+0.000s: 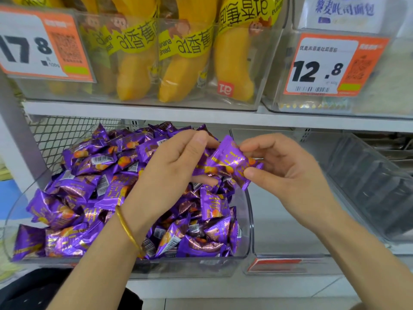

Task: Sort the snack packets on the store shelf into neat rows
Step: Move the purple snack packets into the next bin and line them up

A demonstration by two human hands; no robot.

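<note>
Purple foil snack packets (89,186) lie heaped loose in our clear bin (250,220) on the lower shelf. Above the bin's back right corner our right hand (288,173) pinches one packet (230,162) between thumb and fingertips. Our left hand (178,166), with a gold bangle (128,229) at the wrist, curls tight round snack packets just beside it.

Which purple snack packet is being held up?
The purple packet pinched between the left hand and right hand; every other one lies loose in the clear bin.
</note>
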